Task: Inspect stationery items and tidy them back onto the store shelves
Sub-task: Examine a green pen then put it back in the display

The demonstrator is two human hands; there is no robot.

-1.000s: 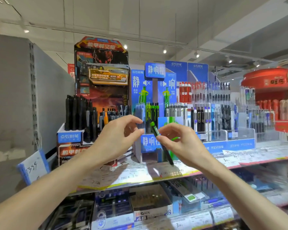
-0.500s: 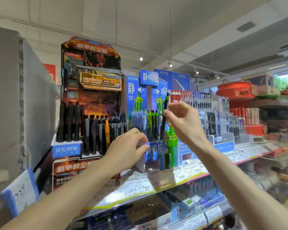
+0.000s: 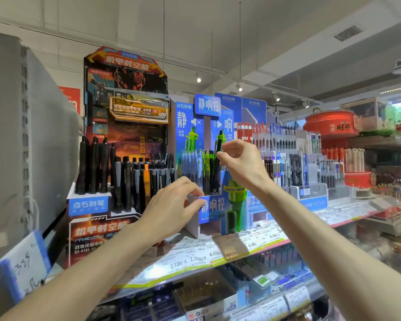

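My right hand [image 3: 240, 162] pinches a black pen with a green clip [image 3: 218, 163] near its upper part. The pen stands upright with its tip down in the clear holder of the blue pen display [image 3: 212, 206], among other blue, green and black pens. My left hand [image 3: 171, 205] is lower and to the left, fingers curled around the front left corner of that blue display. The shelf [image 3: 195, 260] under the display carries a strip of price labels.
A black and orange pen display [image 3: 116, 172] stands left of the blue one. More pen racks [image 3: 287, 163] fill the shelf to the right, with a red pot-shaped stand [image 3: 331, 123] beyond. A grey panel [image 3: 21, 135] rises at far left. Boxed stock [image 3: 206, 297] sits on the shelf below.
My right hand lifted the pen from in front of the display, turned it upright and lowered it tip-first into the holder. My left hand moved down onto the display's front corner.
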